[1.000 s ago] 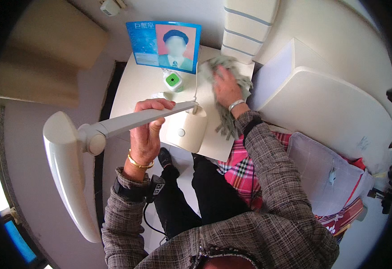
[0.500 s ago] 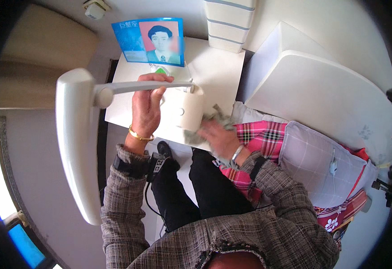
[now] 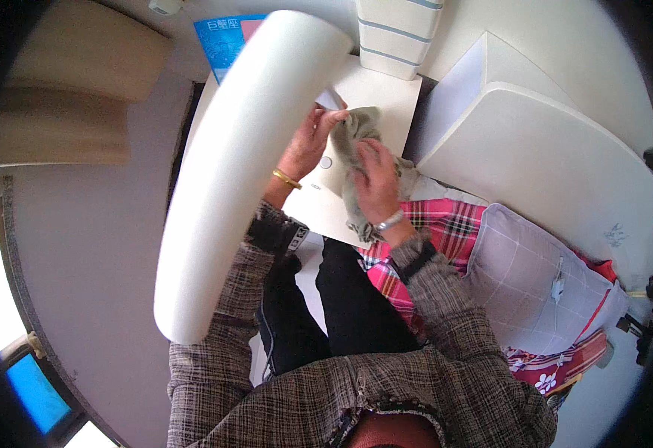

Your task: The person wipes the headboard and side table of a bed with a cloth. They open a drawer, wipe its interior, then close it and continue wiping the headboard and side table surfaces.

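Observation:
I am holding a white desk lamp. Its long white head (image 3: 244,164) is raised close to the camera and hides most of its arm. My left hand (image 3: 305,148) grips the lamp just above its flat white base (image 3: 317,196), which has a small round button. Pressed against the lamp beside my left fingers is a grey cloth (image 3: 358,133), which my right hand (image 3: 375,183) clutches. The cloth's tail hangs down past my right wrist. Both hands are over the front edge of a small white table (image 3: 390,93).
A blue picture card (image 3: 222,37) stands at the table's back, partly hidden by the lamp head. A white striped box (image 3: 397,33) sits behind the table. To the right are a white bed board (image 3: 551,164), a checked pillow (image 3: 536,276) and a red plaid blanket (image 3: 438,224).
The lamp head has swung up toward the camera and now covers the picture card. My right hand brought the cloth from my lap up to the lamp beside my left hand.

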A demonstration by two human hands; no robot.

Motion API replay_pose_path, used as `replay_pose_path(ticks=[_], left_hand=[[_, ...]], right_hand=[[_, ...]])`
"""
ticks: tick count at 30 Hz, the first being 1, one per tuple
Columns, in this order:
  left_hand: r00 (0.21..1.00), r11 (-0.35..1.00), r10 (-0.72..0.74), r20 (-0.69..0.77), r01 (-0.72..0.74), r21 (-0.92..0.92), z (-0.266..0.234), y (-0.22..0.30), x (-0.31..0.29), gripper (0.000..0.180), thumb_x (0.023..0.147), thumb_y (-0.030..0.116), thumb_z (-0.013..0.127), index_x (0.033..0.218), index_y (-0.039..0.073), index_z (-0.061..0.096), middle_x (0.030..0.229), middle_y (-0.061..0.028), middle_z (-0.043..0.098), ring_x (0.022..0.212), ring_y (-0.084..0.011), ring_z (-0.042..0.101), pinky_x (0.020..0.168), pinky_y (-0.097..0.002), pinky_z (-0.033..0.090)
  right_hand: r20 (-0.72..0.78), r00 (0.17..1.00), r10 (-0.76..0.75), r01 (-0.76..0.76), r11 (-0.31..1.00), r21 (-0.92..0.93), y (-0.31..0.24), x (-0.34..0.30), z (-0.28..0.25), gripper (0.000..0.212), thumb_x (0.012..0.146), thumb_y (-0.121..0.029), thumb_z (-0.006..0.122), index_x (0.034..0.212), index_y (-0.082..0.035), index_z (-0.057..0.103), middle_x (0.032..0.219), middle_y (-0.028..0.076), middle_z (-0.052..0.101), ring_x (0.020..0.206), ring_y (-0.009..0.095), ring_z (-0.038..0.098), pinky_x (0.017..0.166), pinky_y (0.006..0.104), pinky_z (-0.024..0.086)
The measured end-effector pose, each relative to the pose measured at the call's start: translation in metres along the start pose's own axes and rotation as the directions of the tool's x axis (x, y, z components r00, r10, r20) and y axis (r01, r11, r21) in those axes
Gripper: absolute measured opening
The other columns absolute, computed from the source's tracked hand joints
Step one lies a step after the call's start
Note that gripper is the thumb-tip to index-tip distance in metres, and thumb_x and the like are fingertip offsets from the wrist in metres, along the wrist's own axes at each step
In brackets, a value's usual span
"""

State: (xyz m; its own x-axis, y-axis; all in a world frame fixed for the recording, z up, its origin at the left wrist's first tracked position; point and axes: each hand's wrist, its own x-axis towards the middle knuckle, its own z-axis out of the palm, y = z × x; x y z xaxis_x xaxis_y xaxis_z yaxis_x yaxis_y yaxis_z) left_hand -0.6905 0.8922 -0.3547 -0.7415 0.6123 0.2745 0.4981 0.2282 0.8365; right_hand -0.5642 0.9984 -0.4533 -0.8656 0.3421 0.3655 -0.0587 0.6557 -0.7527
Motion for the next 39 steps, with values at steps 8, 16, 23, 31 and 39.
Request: replay_pose_path(ticks=[8,16,23,31,39], left_hand=[[0.995,0.989,-0.094,-0.018,0.091,-0.120,0.008,-0.011,0.001,0.012,0.093,0.008,0.061,0.104,0.003,0.059,0.097,-0.0085,0.068,0.092,-0.0176,0.065,0.082,-0.0300,0.052],[0.998,0.983,-0.060,-0.013,0.056,-0.172,0.005,-0.023,0.001,0.012,0.092,0.008,0.062,0.103,0.004,0.060,0.097,-0.0074,0.068,0.092,-0.0153,0.065,0.084,-0.0296,0.052],[0.998,0.988,-0.063,-0.025,0.058,-0.146,0.006,-0.023,-0.001,0.010,0.091,0.007,0.063,0.100,0.003,0.061,0.097,-0.0067,0.069,0.093,-0.0134,0.064,0.085,-0.0286,0.051],[0.998,0.992,-0.056,-0.017,0.054,-0.116,0.007,-0.020,-0.001,0.012,0.091,0.008,0.064,0.101,0.003,0.061,0.096,-0.0061,0.069,0.094,-0.0131,0.064,0.085,-0.0279,0.050],[0.994,0.978,-0.105,-0.018,0.099,-0.185,0.006,-0.023,-0.002,0.016,0.090,0.012,0.066,0.104,0.004,0.062,0.099,-0.0061,0.070,0.095,-0.0128,0.064,0.087,-0.0291,0.050]], right_hand=[[0.098,0.972,-0.212,0.228,0.953,-0.199,-0.016,-0.072,0.013,0.033,0.081,-0.006,0.061,0.114,0.000,0.060,0.110,0.017,0.057,0.101,0.030,0.056,0.087,0.0385,0.047],[-0.191,0.979,-0.072,0.102,0.982,0.157,-0.007,-0.078,-0.005,0.025,0.078,-0.002,0.056,0.100,-0.002,0.066,0.100,0.014,0.057,0.093,0.030,0.057,0.080,0.0403,0.050],[0.011,0.999,0.036,-0.037,0.996,0.077,0.004,-0.031,0.029,0.045,0.080,-0.006,0.061,0.124,0.001,0.055,0.118,0.025,0.046,0.113,0.039,0.047,0.098,0.0417,0.040],[0.291,0.946,-0.141,0.150,0.989,-0.007,-0.004,-0.081,0.004,0.047,0.075,-0.002,0.062,0.121,-0.009,0.063,0.107,0.015,0.053,0.101,0.030,0.056,0.088,0.0355,0.049],[-0.018,0.999,-0.043,0.044,0.997,0.067,-0.011,-0.021,0.014,0.038,0.081,-0.010,0.063,0.118,-0.006,0.063,0.110,0.016,0.053,0.101,0.033,0.057,0.084,0.0395,0.050]])
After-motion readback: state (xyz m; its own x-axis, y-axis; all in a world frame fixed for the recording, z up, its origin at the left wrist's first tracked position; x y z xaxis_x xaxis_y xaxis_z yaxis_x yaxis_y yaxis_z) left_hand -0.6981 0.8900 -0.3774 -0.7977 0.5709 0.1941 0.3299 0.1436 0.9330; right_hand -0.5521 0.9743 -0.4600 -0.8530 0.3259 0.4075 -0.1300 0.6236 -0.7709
